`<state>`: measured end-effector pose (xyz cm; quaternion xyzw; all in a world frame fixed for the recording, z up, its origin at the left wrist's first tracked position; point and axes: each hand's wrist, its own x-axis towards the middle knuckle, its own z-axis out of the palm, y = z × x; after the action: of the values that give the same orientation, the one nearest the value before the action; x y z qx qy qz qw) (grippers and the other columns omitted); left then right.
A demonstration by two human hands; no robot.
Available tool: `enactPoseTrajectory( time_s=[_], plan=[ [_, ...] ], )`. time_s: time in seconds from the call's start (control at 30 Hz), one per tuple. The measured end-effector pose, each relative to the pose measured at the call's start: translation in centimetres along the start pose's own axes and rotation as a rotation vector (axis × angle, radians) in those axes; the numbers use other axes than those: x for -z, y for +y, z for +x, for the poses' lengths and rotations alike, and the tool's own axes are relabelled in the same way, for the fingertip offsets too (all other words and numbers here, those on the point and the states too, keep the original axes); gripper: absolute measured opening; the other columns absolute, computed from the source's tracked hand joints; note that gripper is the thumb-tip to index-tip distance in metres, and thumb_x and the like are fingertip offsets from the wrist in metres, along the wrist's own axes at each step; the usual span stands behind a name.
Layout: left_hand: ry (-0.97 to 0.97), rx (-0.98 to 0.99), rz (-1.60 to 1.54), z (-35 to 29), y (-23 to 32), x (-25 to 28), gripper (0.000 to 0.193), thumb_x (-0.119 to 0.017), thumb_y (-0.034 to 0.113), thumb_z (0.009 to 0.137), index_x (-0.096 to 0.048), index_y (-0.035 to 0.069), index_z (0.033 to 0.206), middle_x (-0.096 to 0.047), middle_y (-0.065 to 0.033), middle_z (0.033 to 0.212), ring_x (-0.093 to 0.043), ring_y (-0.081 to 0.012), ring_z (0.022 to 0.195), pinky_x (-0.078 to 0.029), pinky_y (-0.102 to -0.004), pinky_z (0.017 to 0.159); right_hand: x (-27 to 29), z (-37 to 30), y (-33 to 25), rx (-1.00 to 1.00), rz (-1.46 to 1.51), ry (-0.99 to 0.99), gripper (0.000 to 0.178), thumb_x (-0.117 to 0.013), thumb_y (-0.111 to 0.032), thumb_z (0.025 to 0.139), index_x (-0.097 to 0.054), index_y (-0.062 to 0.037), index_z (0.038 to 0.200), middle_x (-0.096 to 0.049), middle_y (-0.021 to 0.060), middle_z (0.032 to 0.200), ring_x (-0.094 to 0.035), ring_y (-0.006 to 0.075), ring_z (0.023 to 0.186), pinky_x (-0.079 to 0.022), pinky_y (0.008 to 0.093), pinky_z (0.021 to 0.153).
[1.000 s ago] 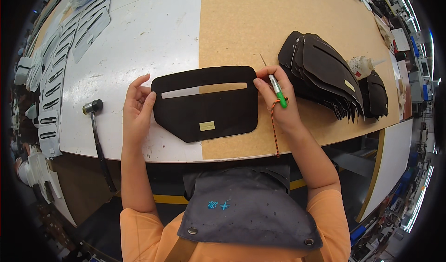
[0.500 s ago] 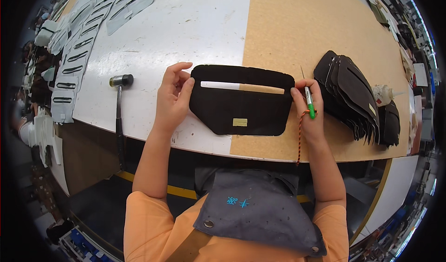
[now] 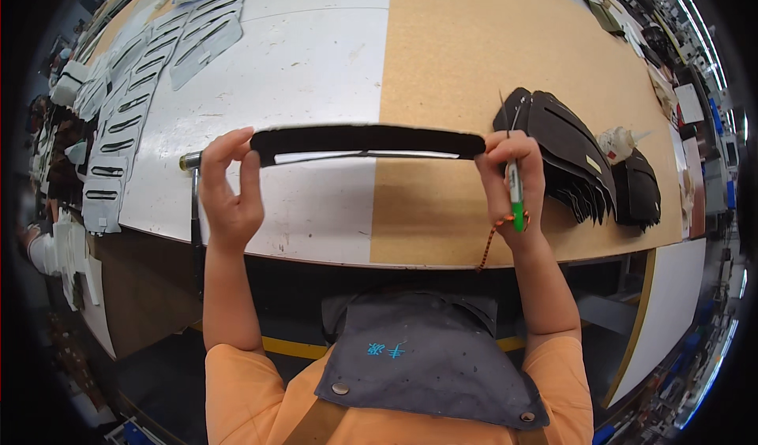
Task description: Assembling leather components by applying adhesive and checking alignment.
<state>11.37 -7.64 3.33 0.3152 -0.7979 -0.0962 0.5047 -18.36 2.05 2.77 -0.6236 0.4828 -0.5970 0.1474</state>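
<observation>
A black fabric panel (image 3: 367,138) with a long slot hangs above the table, tilted so that I see it nearly edge-on. My left hand (image 3: 230,188) pinches its left end between thumb and fingers. At the other end, my right hand (image 3: 513,172) grips the panel's right edge. That same hand also carries a slim pen-like tool (image 3: 515,196) with a pale barrel and green end, tucked between the fingers. A red-and-black twisted cord (image 3: 487,244) hangs from around it. The panel's lower part is hidden by the tilt.
A stack of black slotted panels (image 3: 564,149) lies on the right, beside a whitish bottle (image 3: 617,143) and a smaller black pile (image 3: 636,188). Behind my left hand is a hammer (image 3: 196,216), its handle over the table edge. Grey slotted pieces (image 3: 209,38) line the far left.
Both hands have moved left with the panel and raised it. It has tipped from showing its broad face with a small gold label to nearly edge-on.
</observation>
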Motion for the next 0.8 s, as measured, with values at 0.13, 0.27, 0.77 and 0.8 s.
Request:
enactPoseTrajectory(
  time_s=[0.13,0.27,0.77,0.8],
  plan=[
    [-0.237,0.375,-0.229,-2.8,0.4,1.8,0.01,-0.054,-0.003,0.083,-0.06,0.001,0.091,-0.055,-0.0063,0.079,-0.052,-0.013,0.069,-0.042,-0.0251,0.066,2.0,-3.8,-0.9,-0.023,-0.139,-0.356,0.023,-0.061,0.007,0.075,-0.057,-0.0054,0.095,-0.056,0.0054,0.077,-0.054,0.0202,0.069,-0.043,0.0311,0.067],
    [-0.43,0.086,-0.077,-3.1,3.0,-1.0,0.009,-0.062,0.003,0.079,-0.062,0.003,0.088,-0.059,-0.0059,0.081,-0.055,-0.021,0.078,-0.04,-0.0313,0.075,3.2,-5.6,-1.6,-0.154,-0.351,-0.39,0.036,-0.066,0.002,0.075,-0.063,-0.0076,0.11,-0.056,0.0052,0.076,-0.055,0.0234,0.071,-0.044,0.0329,0.069],
    [-0.775,-0.114,-0.115,-5.8,8.3,-7.4,0.037,-0.066,0.01,0.074,-0.059,0.007,0.111,-0.055,-0.004,0.12,-0.05,-0.0238,0.111,-0.038,-0.0388,0.094,-0.2,-8.2,-3.0,-0.122,-0.244,-0.33,0.018,-0.069,-0.003,0.078,-0.059,-0.001,0.092,-0.062,0.0121,0.089,-0.062,0.0266,0.076,-0.051,0.0327,0.068],
    [-0.776,-0.117,-0.111,-5.7,8.3,-7.4,0.038,-0.066,0.01,0.074,-0.059,0.008,0.111,-0.055,-0.0036,0.119,-0.05,-0.0235,0.111,-0.038,-0.0386,0.094,-0.3,-8.2,-3.0,-0.105,-0.27,-0.343,0.018,-0.069,-0.002,0.077,-0.058,-0.0007,0.091,-0.062,0.0122,0.089,-0.062,0.0267,0.077,-0.051,0.0324,0.068]
  ],
)
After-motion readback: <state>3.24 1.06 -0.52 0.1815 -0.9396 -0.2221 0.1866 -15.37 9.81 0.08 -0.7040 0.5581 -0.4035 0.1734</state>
